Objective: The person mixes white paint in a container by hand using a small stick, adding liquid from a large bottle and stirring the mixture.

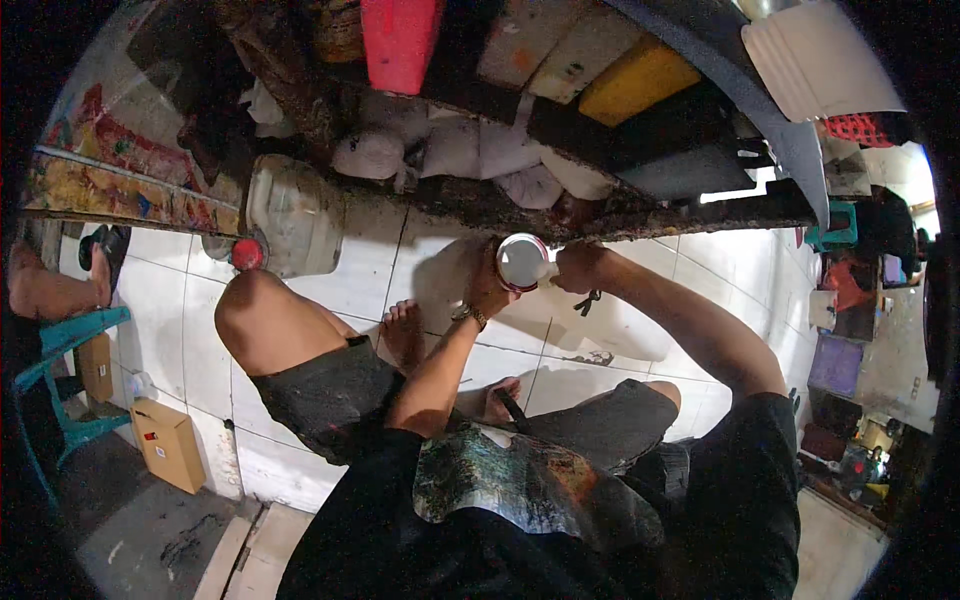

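Note:
My left hand (489,281) is closed round the side of a round can (519,257) with a red-edged rim and a pale grey top or inside, held over the floor below the shelf. My right hand (582,268) is closed at the can's right side on a small pale object (547,271), too small to name, which meets the rim. A small dark thing (589,300) dangles just below that hand; what it is, I cannot make out. A watch is on my left wrist.
A stained shelf (650,221) holds bags (450,152) and containers. Left are a translucent jug (291,230), red-lidded container (247,255), cardboard box (167,443) and another person's leg (50,282) by a teal stool (70,330). Clutter (835,364) lines the right wall.

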Available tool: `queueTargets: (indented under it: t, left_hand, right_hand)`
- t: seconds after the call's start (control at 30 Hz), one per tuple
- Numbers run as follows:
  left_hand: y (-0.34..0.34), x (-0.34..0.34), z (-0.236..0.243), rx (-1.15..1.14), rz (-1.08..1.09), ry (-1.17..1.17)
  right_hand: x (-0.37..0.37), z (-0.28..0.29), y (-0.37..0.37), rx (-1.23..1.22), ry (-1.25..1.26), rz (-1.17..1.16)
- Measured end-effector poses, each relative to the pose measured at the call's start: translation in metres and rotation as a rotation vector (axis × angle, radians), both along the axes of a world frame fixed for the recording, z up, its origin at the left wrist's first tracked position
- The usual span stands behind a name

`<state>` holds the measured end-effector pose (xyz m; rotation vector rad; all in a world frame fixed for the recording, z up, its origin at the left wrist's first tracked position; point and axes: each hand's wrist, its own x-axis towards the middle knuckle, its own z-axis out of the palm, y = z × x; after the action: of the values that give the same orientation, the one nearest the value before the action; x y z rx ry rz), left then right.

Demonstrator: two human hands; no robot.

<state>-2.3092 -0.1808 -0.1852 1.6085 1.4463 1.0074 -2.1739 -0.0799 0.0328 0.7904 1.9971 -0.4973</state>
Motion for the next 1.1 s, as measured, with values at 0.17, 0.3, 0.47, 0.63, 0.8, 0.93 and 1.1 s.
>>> queueTargets:
  t: [0.17, 0.3, 0.47, 0.63, 0.8, 0.93, 1.1]
  left_hand:
    - [-0.002, -0.001, -0.007, 0.191, 0.08, -0.08]
    - [-0.002, 0.0, 0.011, 0.085, 0.024, 0.061]
    - [-0.003, -0.001, 0.019, 0.195, 0.09, 0.056]
    - [-0.003, -0.004, 0.024, 0.14, 0.099, -0.055]
    - [-0.001, 0.001, 0.032, 0.121, 0.02, -0.092]
    - [-0.006, -0.005, 0.013, 0.051, 0.083, -0.075]
    - [-0.007, 0.006, 0.012, 0.062, 0.084, -0.077]
  right_hand:
    - [-0.01, -0.001, 0.005, -0.087, 0.005, -0.083]
    - [0.002, -0.024, 0.005, -0.065, -0.072, -0.019]
    - [0.019, -0.044, 0.007, -0.015, -0.075, -0.075]
    - [0.017, -0.039, 0.004, -0.01, 0.083, 0.083]
    - [0.026, -0.055, 0.001, 0.061, -0.075, 0.113]
    - [0.006, -0.036, 0.003, -0.009, -0.023, 0.115]
    - [0.016, -0.037, 0.0, 0.015, -0.051, 0.116]
